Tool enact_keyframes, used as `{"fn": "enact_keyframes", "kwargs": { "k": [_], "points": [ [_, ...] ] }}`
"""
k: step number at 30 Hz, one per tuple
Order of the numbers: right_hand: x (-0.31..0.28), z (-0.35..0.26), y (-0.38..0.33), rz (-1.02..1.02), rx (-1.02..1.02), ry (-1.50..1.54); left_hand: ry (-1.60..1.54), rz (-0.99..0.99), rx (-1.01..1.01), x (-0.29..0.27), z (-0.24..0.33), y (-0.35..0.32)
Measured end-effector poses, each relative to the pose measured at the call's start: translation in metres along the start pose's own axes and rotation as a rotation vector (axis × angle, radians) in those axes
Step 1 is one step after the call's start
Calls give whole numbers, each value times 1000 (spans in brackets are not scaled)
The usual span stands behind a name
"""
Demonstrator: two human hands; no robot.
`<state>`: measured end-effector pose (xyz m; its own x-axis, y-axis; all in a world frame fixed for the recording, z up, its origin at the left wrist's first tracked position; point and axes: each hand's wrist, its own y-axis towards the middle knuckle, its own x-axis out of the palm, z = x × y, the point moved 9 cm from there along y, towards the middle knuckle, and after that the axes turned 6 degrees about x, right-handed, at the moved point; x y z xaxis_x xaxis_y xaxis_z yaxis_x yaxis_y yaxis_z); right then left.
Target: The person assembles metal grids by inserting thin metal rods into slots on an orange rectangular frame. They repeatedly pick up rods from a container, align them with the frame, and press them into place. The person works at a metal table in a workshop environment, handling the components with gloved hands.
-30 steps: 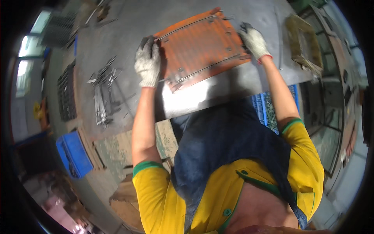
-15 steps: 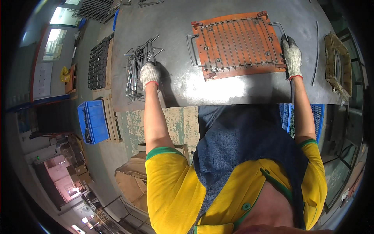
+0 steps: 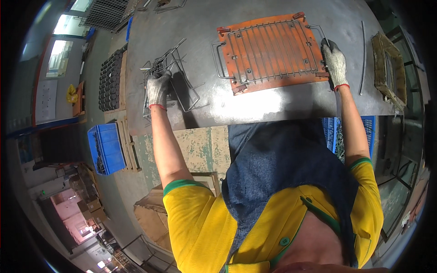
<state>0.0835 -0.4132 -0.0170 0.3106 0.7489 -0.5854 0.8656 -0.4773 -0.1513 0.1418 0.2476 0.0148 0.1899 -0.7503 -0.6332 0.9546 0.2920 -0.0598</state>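
The wire grid [image 3: 273, 51] lies on the orange plate [image 3: 278, 85], upper centre-right of the frame. The right hand [image 3: 334, 64] (gloved) rests at the plate's right edge, fingers together at the lower end of the bent wire handle [image 3: 323, 34]. At upper left, the gloved left hand [image 3: 158, 89] curls over the bent wires [image 3: 159, 64] — whether either hand pinches cannot be told.

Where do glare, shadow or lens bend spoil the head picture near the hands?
Head view: glare washes out the metal tabletop just below the orange plate; head view: a dark shadow lies right of the left hand; head view: the right hand reads fairly clearly; head view: straight edges bow toward the rim, and the corners go black.
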Motion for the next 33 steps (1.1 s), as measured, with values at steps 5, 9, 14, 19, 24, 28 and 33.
{"fn": "enact_keyframes", "kwargs": {
  "k": [5,9,14,19,24,28,33],
  "points": [
    [-40,-37,-20,200,-279,-267,-763,-194,63,40,105,-34],
    [-24,-84,-79,103,-733,-483,-1107,-422,44,138,164,-62],
    [17,-102,-158,-271,-623,18,-1106,-496,-102,264,257,-152],
    [-2,-43,-139,-213,-2,359,-1091,-625,-108,329,274,-153],
    [-8,-24,-116,-190,-24,274,-206,-603,249,340,309,-134],
    [-2,-19,-96,-214,113,221,209,-162,934,339,330,-136],
    [8,-14,-93,-252,33,116,564,-276,1112,364,317,-160]
  ]
}}
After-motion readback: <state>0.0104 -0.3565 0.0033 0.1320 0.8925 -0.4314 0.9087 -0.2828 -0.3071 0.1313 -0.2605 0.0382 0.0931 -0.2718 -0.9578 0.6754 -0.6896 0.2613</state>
